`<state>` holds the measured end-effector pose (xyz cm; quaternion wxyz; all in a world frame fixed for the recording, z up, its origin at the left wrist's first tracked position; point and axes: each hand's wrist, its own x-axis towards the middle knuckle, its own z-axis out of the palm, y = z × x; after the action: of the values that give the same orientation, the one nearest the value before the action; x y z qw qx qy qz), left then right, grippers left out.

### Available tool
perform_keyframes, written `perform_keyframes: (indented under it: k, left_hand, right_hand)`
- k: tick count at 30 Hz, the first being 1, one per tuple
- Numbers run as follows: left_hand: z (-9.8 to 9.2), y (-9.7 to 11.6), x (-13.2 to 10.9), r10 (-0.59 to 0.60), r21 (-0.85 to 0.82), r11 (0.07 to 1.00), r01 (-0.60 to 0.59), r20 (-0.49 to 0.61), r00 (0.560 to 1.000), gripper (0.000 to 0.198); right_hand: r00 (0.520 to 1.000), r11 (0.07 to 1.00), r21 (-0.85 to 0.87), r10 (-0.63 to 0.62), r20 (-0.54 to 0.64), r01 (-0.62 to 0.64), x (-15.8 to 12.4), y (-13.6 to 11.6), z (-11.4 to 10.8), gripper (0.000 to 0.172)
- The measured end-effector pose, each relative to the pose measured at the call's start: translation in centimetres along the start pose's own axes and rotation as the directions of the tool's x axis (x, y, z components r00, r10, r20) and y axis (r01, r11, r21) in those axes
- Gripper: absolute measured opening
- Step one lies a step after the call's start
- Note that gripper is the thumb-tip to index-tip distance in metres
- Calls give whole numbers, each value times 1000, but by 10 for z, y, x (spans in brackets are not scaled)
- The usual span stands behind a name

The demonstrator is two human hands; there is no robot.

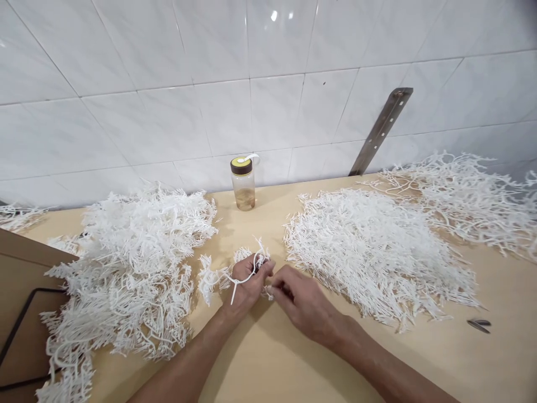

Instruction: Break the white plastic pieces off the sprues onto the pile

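My left hand (250, 280) is closed on a white branched plastic piece (239, 281), whose thin curved stem runs across the back of the hand and whose twigs stick up past the fingers. Close on its right, my right hand (300, 294) has its thumb and fingers pinched together; what they hold, if anything, is too small to make out. A few small white branched clusters (210, 278) lie on the table just left of my left hand.
A big heap of white branched pieces (138, 268) covers the left side. On the right lie a heap of short white sticks (377, 252) and long white branches (474, 196). A drink bottle (244, 187) stands by the tiled wall. Small dark metal snips (479, 325) lie far right.
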<state>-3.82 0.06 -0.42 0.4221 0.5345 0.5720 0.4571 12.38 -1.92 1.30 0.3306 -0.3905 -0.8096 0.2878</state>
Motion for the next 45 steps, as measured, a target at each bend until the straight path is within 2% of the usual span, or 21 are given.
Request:
perform_keyframes:
  k: [2,6,8,10,12,15,18,21,23,28,31,34,39,42,45]
  left_hand:
    - [2,-2,1,-3,-53,999,5,24,1000,28]
    - [1,-4,1,8,-87,996,-1,80,997,36]
    - [0,-3,0,17,-108,994,-2,141,990,39]
    - [-1,-2,-1,23,-138,990,3,191,981,42]
    - [-1,-2,-2,37,-159,987,0,230,973,46]
    - [1,-4,-5,66,-155,988,-22,279,958,52]
    - [3,-5,-10,119,-102,991,-90,319,940,55]
    - [5,-6,-16,184,-79,983,-167,357,916,66]
    - [6,-6,-19,209,-116,977,-177,382,900,76]
    - [6,3,-19,153,-259,965,-44,418,895,85]
    - [4,12,-15,85,-328,943,62,413,907,75]
    - [4,18,-12,64,-369,924,97,400,914,55]
    - [5,13,-9,14,-234,971,52,272,962,38]
    - [5,7,-7,27,-125,992,-4,177,984,31]
    - [6,7,-6,52,-105,994,-38,135,989,31]
  right_hand:
    - [984,996,-60,56,-167,-66,4,9,-14,9]
    - [897,961,-220,55,-438,-166,9,28,-48,8]
    - [853,947,-257,33,-521,-194,10,32,-60,10]
    - [835,955,-233,26,-549,-183,10,31,-62,12]
    - [862,978,-161,32,-506,-131,10,25,-55,12]
    - [942,997,-54,36,-333,-58,9,13,-34,14]
    - [977,996,-28,81,-199,-89,7,4,-14,17]
    - [976,987,-61,138,-169,-150,7,4,-6,19]
    - [973,980,-90,161,-163,-178,8,5,-6,16]
    - [966,976,-16,213,-145,-218,11,5,-13,19]
    - [953,955,127,283,-110,-269,12,5,-18,21]
    - [925,906,254,370,-82,-340,12,7,-20,20]
    - [868,805,394,495,-36,-443,11,11,-22,22]
    - [873,771,464,487,11,-436,11,12,-24,26]
    - [885,759,498,464,38,-419,12,12,-26,26]
